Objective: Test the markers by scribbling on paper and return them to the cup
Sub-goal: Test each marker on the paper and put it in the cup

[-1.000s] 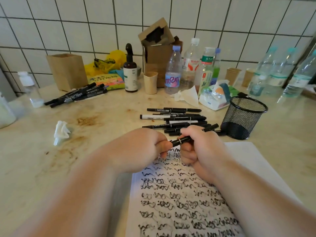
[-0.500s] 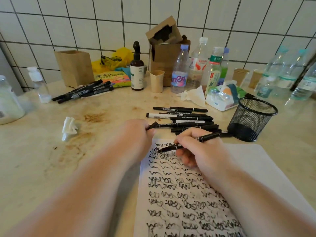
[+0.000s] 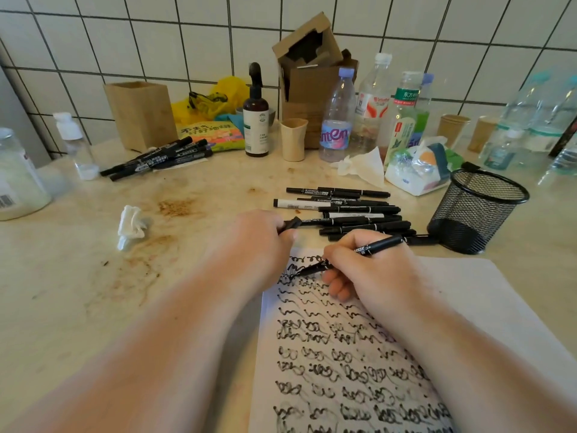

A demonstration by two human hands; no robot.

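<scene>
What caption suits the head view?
Right hand scribbles with a marker on paper; left hand holds its cap.

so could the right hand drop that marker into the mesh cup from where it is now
Probably yes. The right hand grips the marker with its tip on the paper, and the mesh cup stands upright just beyond it, mouth open, with nothing between them.

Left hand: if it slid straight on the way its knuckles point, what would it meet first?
The left hand, holding a black cap, points right, toward the loose pile of markers on the counter. It would likely meet the pile's near ends first, though depth is hard to judge.
</scene>
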